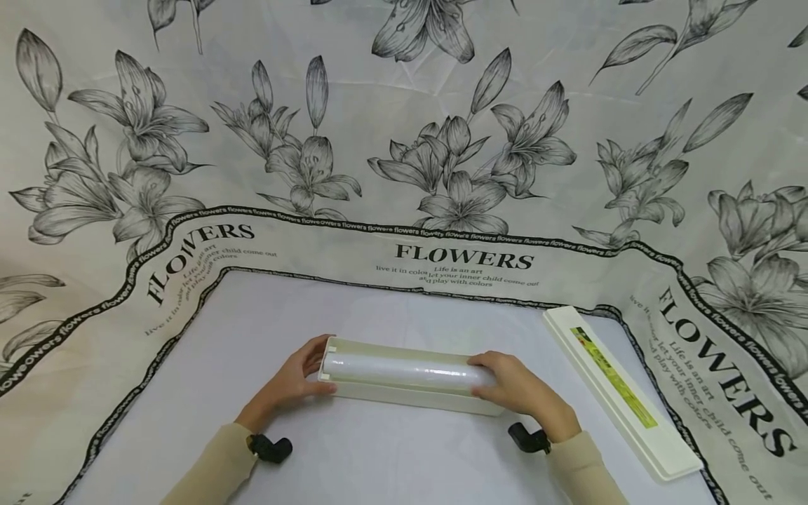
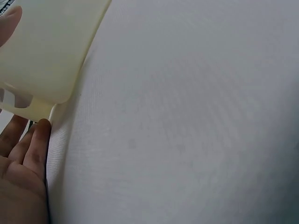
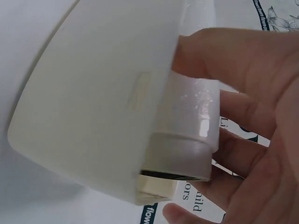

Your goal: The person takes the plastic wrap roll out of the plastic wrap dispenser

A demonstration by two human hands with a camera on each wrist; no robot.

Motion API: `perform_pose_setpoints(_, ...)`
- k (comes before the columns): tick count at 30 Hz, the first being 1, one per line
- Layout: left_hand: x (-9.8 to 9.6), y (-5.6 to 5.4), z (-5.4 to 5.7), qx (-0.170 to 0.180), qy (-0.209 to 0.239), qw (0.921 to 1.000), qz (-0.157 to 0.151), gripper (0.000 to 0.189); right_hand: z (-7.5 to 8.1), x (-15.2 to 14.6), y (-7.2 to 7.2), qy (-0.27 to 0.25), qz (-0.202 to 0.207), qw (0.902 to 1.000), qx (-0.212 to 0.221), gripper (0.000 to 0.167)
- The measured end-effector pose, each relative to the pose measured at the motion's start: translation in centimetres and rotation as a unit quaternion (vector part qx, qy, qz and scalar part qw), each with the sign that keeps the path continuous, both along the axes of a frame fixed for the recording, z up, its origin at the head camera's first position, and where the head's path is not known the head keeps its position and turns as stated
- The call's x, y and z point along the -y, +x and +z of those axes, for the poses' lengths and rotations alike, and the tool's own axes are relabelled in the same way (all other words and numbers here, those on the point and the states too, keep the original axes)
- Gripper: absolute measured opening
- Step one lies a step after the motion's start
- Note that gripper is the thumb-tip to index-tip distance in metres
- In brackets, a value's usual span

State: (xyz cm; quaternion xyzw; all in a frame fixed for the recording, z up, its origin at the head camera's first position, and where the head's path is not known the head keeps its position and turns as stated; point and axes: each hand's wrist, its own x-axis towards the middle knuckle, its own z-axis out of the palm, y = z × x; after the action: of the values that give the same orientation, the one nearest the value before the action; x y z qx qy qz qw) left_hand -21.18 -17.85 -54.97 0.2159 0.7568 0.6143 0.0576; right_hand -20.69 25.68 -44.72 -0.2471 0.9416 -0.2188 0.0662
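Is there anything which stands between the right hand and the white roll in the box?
Nothing visible does. The right hand touches the roll directly near its right end; the box is open above, and the long labelled piece lies apart, to the right.

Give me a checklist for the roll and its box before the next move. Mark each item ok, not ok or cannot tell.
1. Box open: ok; the lid lies apart from it, off to the right.
2. Left grip on the box: ok; thumb and fingers hold its left end.
3. Right grip on the roll: ok; thumb and fingers hold it near its right end.
4. Roll fully seated: cannot tell; the right wrist view shows it standing out past the box wall, and the hand hides part of it.
5. A hand free for the lid: not ok; both are occupied.
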Motion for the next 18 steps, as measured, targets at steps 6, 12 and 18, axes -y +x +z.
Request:
perform_pose_setpoints(6,-0.01,0.12,0.30,0.010,0.006,0.9999,-0.007,0.094,0.70,-0.11,0.30,-0.019,-0.006,0.9998,0.004,0.047)
perform_pose_setpoints(12,-0.20,0.39,0.53,0.017,0.003,0.9998,-0.004,0.095,0.77,-0.40,0.70,-0.030,-0.004,0.9996,-0.002,0.047)
perform_pose_setpoints(18,-0.16,0.50,0.25,0.017,0.011,0.9998,-0.009,0.095,0.29,-0.83,0.84,-0.045,0.005,0.9989,-0.007,0.044)
